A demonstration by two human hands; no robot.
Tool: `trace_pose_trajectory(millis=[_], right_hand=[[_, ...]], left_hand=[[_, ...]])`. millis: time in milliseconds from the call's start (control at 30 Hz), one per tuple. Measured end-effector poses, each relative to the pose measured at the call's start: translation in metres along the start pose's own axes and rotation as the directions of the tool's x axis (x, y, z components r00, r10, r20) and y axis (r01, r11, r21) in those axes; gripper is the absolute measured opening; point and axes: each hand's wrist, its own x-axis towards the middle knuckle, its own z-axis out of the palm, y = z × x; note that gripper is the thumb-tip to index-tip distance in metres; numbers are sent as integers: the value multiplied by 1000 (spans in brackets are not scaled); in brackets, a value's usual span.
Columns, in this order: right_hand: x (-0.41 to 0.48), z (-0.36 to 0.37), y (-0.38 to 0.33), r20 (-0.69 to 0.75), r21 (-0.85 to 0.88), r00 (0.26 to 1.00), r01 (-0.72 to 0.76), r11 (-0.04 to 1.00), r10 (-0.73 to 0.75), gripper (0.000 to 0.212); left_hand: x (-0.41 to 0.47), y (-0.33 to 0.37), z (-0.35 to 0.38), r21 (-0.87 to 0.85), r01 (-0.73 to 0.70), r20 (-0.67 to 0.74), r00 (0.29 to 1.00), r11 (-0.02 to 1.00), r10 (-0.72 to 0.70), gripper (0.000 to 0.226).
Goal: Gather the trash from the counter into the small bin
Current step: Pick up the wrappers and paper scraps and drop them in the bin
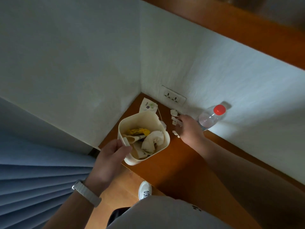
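A small cream bin stands on the brown counter near the wall corner, holding crumpled paper and a yellow wrapper. My left hand grips the bin's near rim. My right hand lies palm down on the counter to the right of the bin, its fingers resting on several small white paper scraps. Whether it holds any scrap is unclear. A torn printed wrapper lies behind the bin in the corner, with a thin stick beside it.
A clear plastic bottle with a red cap stands against the wall just right of my right hand. A wall socket sits above the scraps. Blue curtain folds hang at the left; my shoe is on the floor below the counter edge.
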Motion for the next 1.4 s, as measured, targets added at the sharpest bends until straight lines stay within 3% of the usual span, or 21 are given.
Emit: trace_pose_trajectory(millis=[200,300,433,533,600,700,833,933,1000,1133,1267,1400], right_hand=[[-28,-46,-23,-181,166,981,96,981,-65,16],[-48,-68,-35,-201,241,973,158,957,-111,18],[-76,-89,-48,-102,270,954,298,916,-280,9],[-91,-102,-55,76,229,913,376,898,-401,8],[-97,-109,-59,222,174,869,411,895,-442,14],[-106,-113,-64,344,61,820,466,883,-457,7],[-116,-114,-61,314,85,783,541,837,-538,24],[-118,-114,-53,256,152,763,575,804,-594,26],[-118,-112,-46,221,182,762,581,794,-608,33],[-109,-98,-21,168,102,820,538,836,-548,46],[-96,-61,13,193,-75,927,342,937,-323,53],[-81,-23,44,236,-161,960,193,968,-152,55]], left_hand=[[-7,11,18,38,-6,13,1000,999,6,65],[-16,16,31,61,-20,23,1000,998,18,63],[-38,24,44,65,-31,21,999,997,29,66],[-54,25,49,44,-45,2,999,998,45,65],[-64,26,51,35,-47,-24,999,998,48,60],[-79,28,53,32,-38,-78,996,999,40,64],[-100,29,54,40,3,-124,992,999,2,63],[-110,25,51,59,55,-178,983,997,-43,31],[-113,19,49,76,82,-222,973,994,-64,22],[-119,11,47,16,75,-241,968,997,-69,18],[-117,8,47,-67,93,-251,962,993,-107,17],[-110,8,39,-77,124,-214,967,989,-138,16]])
